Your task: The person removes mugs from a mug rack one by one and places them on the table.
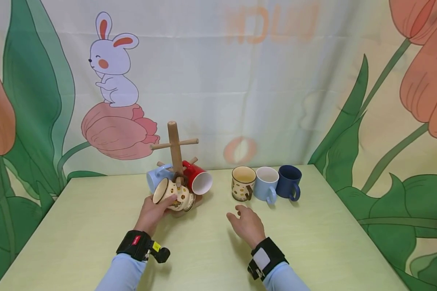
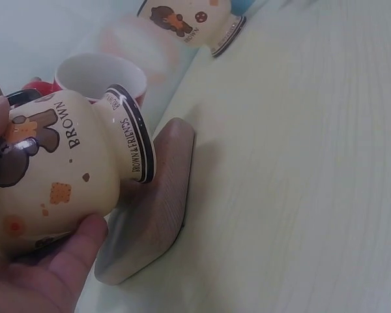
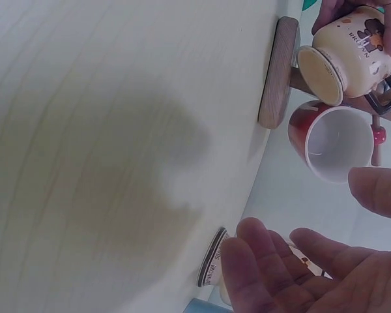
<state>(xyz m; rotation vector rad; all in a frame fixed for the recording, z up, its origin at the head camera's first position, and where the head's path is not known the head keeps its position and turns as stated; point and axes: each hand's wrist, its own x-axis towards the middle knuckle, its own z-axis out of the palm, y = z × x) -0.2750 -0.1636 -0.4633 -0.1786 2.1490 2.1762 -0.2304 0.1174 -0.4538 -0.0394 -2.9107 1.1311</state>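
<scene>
My left hand (image 1: 151, 212) grips a cream mug (image 1: 182, 198) with a bear print, tipped on its side at the front of a wooden mug tree (image 1: 175, 155). In the right wrist view, the mug's dark handle (image 3: 382, 98) sits at a peg of the tree. Thumb and fingers wrap the mug's body, seen close in the left wrist view above the wooden base (image 2: 159, 202). A red mug (image 1: 200, 180) and a light blue mug (image 1: 154, 178) hang behind it. My right hand (image 1: 248, 226) hovers over the table with relaxed fingers, holding nothing.
On the right stand a second cream mug (image 1: 243, 184), a light blue mug (image 1: 266, 184) and a dark blue mug (image 1: 289, 182) in a row, handles toward the front. A printed curtain (image 1: 211, 81) hangs behind the pale table (image 1: 204, 250).
</scene>
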